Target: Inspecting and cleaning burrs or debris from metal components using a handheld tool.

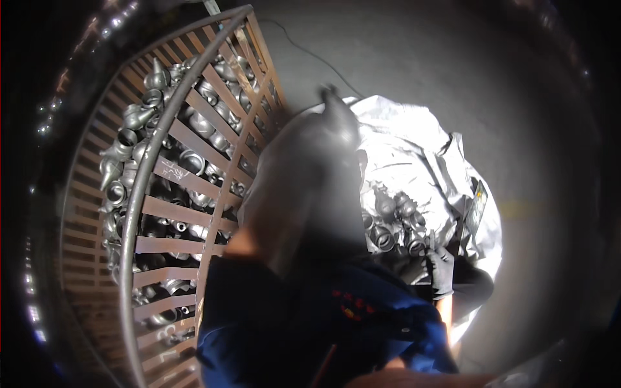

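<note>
Close to the camera, my left hand (275, 174), grey-gloved and smeared by motion, is raised and holds a grey metal casting (339, 142) with a narrow pointed end. It hangs between the slatted metal crate (143, 161) and a white sheet-like sack (407, 129). My right hand (442, 268), also gloved, is lower right with its fingers closed. A thin pale rod sticks up beside the fingers, but what they grip is not clear. Just left of that hand, several grey castings (394, 223) with round openings lie on the sack.
Many similar castings (119, 145) fill the crate on the left. Its rusty slats and thick top rail stand high beside my left arm. A dark cable (317, 55) runs across the grey floor (414, 52). A narrow strip with a yellow patch (479, 194) lies on the sack's right side.
</note>
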Motion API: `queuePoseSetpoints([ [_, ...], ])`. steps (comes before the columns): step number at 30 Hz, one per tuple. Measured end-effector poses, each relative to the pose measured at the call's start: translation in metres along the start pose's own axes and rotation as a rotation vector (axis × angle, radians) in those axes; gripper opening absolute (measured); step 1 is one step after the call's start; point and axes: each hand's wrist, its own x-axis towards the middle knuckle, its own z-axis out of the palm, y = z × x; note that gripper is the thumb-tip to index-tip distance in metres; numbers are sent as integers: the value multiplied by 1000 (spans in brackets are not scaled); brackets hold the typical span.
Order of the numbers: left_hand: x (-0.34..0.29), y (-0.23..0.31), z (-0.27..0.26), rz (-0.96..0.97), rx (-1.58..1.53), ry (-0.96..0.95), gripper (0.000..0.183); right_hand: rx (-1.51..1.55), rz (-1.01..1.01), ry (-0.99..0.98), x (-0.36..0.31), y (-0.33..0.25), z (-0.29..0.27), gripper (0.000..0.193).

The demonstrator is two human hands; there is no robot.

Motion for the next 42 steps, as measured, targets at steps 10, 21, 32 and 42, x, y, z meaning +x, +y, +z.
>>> queuePoseSetpoints([
  [10, 33, 214, -172, 385, 389, 830, 28, 53, 45, -102, 48, 41, -5, 18],
  [21, 65, 260, -195, 370, 1258, 933, 35, -1221, -990, 49, 40, 20, -64, 33],
  [32, 35, -285, -13, -436, 644, -706, 16, 277, -2, 227, 69, 3, -108, 29],
  [42, -144, -421, 88, -650, 1142, -1343, 43, 294, 46, 301, 80, -5, -113, 24],
])
